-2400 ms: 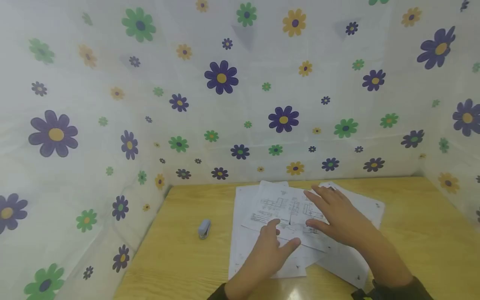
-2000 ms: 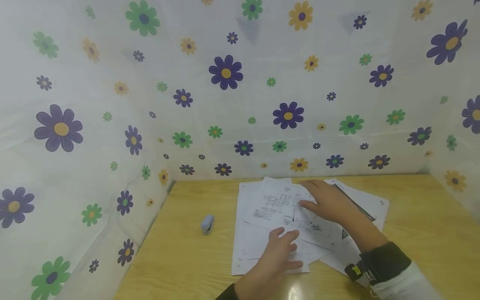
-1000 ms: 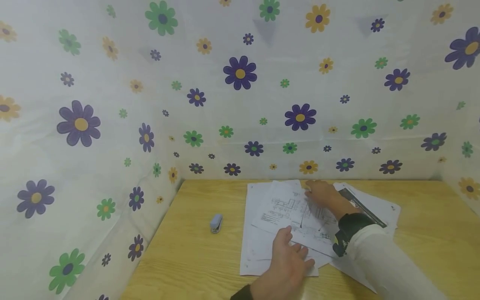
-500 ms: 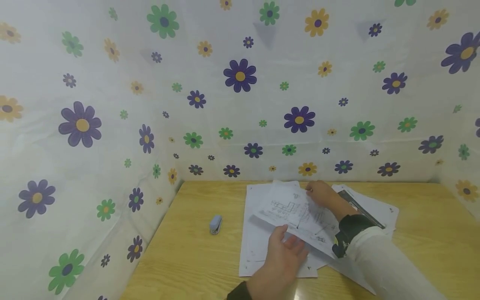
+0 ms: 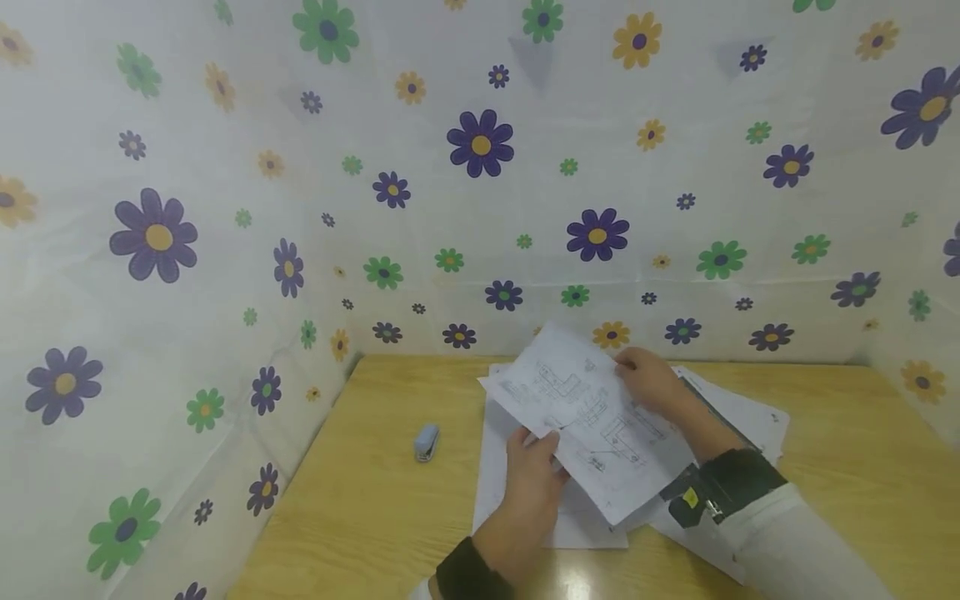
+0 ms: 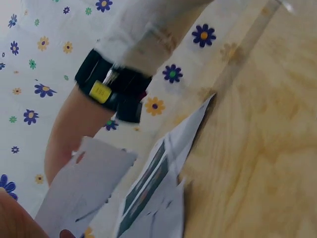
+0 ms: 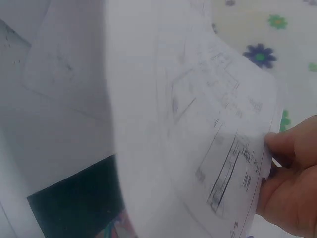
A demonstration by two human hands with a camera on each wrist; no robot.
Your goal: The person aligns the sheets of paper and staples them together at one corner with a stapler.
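Thin rectangular paper [image 5: 588,417] now aloft, gently curved

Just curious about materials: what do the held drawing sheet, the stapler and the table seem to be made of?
The sheet: matte white paper, judging by its thinness and curve. The stapler: probably plastic, from its even pale-blue colour, with a greyer, perhaps metal, underside. The table: wood or wood-look laminate, from its yellow grain and glossy reflection.

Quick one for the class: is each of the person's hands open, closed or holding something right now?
Left hand: holding the raised paper by its near left edge.
Right hand: holding that paper's far right edge.
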